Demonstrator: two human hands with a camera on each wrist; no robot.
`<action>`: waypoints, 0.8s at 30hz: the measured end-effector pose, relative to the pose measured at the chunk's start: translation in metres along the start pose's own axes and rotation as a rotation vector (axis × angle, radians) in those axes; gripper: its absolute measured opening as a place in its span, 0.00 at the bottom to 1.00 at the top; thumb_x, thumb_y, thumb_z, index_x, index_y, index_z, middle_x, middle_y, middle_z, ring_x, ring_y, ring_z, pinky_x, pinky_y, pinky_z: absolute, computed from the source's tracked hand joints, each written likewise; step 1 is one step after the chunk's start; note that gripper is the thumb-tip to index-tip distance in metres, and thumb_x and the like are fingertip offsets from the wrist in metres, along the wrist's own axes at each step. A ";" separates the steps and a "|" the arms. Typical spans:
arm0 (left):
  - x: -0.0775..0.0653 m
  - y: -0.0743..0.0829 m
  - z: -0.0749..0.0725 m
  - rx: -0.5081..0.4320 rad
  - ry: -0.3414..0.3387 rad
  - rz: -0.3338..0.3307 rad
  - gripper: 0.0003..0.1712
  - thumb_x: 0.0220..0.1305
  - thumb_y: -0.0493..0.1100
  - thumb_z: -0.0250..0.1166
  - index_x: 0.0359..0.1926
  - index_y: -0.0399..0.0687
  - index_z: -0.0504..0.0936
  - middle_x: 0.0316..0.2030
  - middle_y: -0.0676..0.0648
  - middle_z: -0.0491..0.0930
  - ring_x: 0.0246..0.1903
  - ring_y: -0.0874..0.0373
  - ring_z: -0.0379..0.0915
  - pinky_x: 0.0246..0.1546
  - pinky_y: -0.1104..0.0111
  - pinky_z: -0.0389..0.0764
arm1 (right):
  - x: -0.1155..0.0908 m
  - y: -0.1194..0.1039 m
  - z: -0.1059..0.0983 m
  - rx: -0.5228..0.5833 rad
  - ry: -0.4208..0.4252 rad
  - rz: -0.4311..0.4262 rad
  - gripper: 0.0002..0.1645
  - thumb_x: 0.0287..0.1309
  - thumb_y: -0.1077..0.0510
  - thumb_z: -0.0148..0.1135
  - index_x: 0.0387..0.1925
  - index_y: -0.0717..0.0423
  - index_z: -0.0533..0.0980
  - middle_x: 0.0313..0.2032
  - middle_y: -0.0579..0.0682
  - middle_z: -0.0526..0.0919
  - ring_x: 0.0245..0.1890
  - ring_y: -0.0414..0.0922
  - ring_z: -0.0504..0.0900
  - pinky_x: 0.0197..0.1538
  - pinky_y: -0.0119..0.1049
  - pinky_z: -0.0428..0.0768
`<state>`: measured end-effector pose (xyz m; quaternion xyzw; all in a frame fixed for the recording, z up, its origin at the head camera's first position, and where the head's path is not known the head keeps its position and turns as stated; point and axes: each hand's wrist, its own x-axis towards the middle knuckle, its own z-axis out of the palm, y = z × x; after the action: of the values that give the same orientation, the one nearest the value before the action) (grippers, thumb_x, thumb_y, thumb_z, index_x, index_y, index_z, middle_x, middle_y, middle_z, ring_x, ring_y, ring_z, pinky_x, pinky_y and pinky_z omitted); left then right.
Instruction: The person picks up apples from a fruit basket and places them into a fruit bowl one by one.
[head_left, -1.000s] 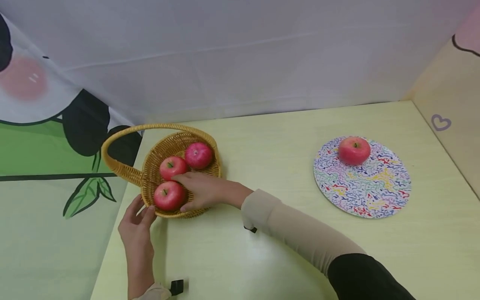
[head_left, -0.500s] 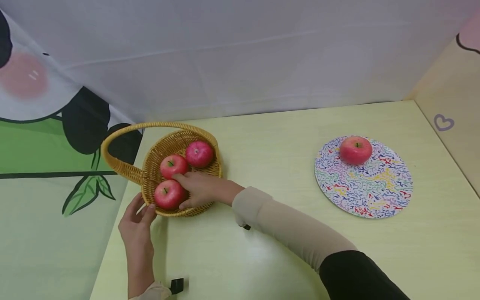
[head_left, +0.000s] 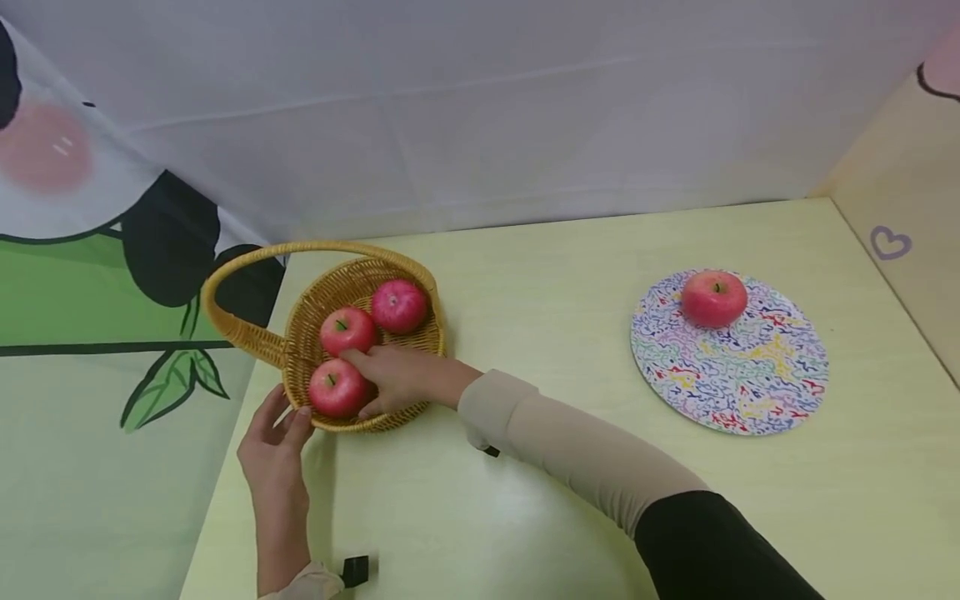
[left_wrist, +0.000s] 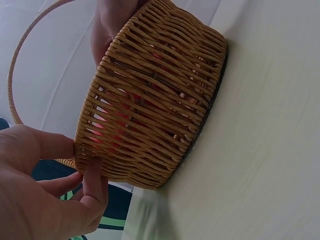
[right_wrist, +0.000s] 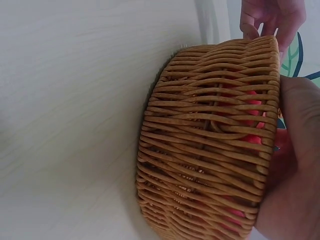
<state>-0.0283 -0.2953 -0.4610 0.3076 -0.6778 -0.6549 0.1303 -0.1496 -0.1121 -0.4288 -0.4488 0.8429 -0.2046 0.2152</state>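
A round wicker basket (head_left: pixel 300 333) with a tall hooped handle sits at the table's left side. Inside are a front red apple (head_left: pixel 336 390), a second red apple (head_left: pixel 348 328) behind it, and a darker pink round fruit (head_left: pixel 399 306) at the back right. My right hand (head_left: pixel 405 377) reaches over the rim and holds the front apple, thumb on its near right side and fingers between the two apples. With its thumb and fingers, my left hand (head_left: pixel 276 446) pinches the basket's front left rim. In the left wrist view, those fingers (left_wrist: pixel 92 187) press the woven wall.
On the right of the pale table (head_left: pixel 525 308) lies a round board (head_left: pixel 750 375) with multicoloured squiggles, bearing another red apple (head_left: pixel 714 298) near its back edge. A white cloth wall (head_left: pixel 487 125) rises behind, and a printed cloth (head_left: pixel 90 433) hangs at the left.
My right sleeve has shifted slightly left and the view has drifted a little. Both hands, the basket and the fruit keep nearly the same places.
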 end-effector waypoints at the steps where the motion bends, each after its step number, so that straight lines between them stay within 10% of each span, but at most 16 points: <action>1: 0.000 0.000 0.000 0.003 -0.003 -0.002 0.31 0.72 0.39 0.67 0.74 0.55 0.74 0.67 0.49 0.73 0.52 0.63 0.78 0.43 0.83 0.84 | 0.000 0.000 0.001 -0.004 0.000 0.004 0.53 0.63 0.39 0.71 0.79 0.45 0.54 0.65 0.47 0.77 0.65 0.41 0.77 0.70 0.34 0.77; 24: 0.003 -0.002 -0.001 0.022 -0.002 -0.013 0.31 0.73 0.41 0.66 0.74 0.59 0.74 0.70 0.48 0.72 0.55 0.63 0.77 0.45 0.84 0.83 | 0.016 -0.013 0.007 0.045 -0.030 0.065 0.59 0.62 0.38 0.71 0.83 0.41 0.46 0.55 0.44 0.82 0.52 0.39 0.81 0.65 0.35 0.81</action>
<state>-0.0297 -0.2981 -0.4638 0.3131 -0.6831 -0.6485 0.1220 -0.1450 -0.1333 -0.4306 -0.4192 0.8489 -0.2096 0.2442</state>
